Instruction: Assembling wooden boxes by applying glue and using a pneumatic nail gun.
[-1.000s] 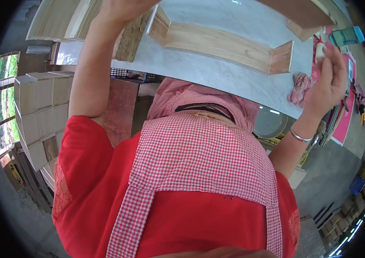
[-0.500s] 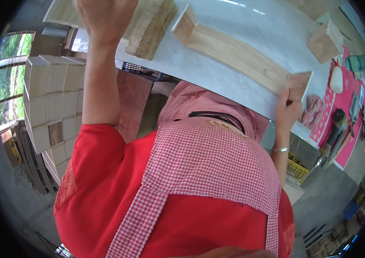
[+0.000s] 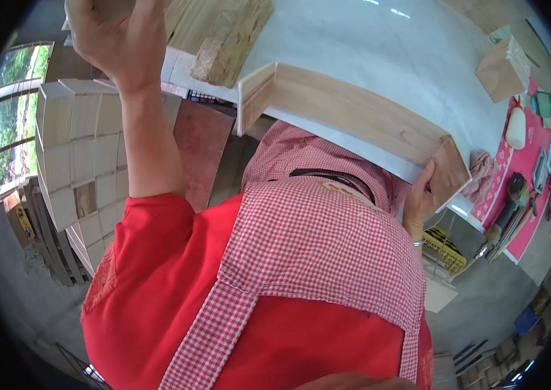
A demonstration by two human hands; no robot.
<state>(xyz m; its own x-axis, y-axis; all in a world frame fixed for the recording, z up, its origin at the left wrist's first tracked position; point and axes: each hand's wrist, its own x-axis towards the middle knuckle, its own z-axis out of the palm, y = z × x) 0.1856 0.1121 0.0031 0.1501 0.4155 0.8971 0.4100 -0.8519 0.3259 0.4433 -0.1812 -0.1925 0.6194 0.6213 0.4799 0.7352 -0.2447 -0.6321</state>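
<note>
Right hand (image 3: pixel 420 205): gripping the near right end of the wooden frame (image 3: pixel 347 120), thumb on the inner face. Frame stretches left and away from that hand, along the near edge of the table (image 3: pixel 386 58); its left end seems to overhang. Left hand (image 3: pixel 119 49): raised, fingers cut off by the view; cannot tell whether it holds anything. Block (image 3: pixel 233 42) just right of it. Step, as I judge: shifting the frame one-handed. Next move calls for a firm right grip and support at the far end.
</note>
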